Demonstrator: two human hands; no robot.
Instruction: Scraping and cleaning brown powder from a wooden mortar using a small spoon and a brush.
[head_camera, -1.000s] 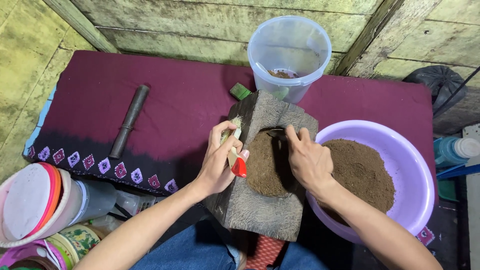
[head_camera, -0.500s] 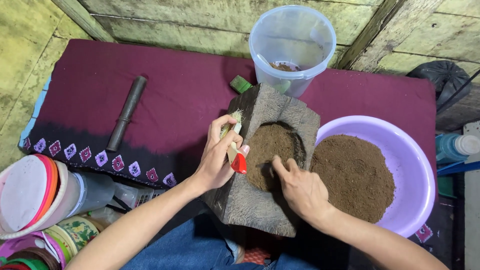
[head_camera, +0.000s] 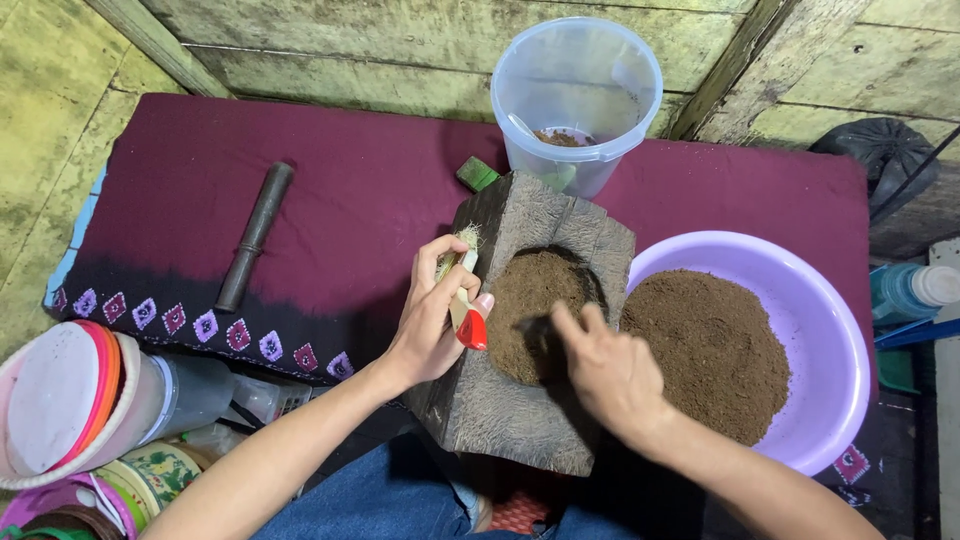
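A rough stone mortar (head_camera: 520, 420) leans tilted against a purple basin (head_camera: 830, 330), its hollow filled with brown powder (head_camera: 530, 300). My left hand (head_camera: 435, 315) grips the mortar's left edge and holds a small brush (head_camera: 467, 300) with a red handle and pale bristles. My right hand (head_camera: 605, 365) has its fingers down in the powder at the hollow's lower right. Whether those fingers hold something small and dark I cannot tell. The basin carries a large heap of the same brown powder (head_camera: 710, 350).
A clear plastic bucket (head_camera: 580, 90) with a little powder stands behind the mortar, a small green object (head_camera: 477, 173) beside it. A dark pestle (head_camera: 255, 235) lies on the maroon cloth (head_camera: 200, 190). Stacked lidded containers (head_camera: 70, 400) sit at the lower left, a bottle (head_camera: 915, 290) at the right.
My right hand has drawn back from the far rim of the hollow toward me, down to its near right side. My left hand keeps its hold on the brush and mortar.
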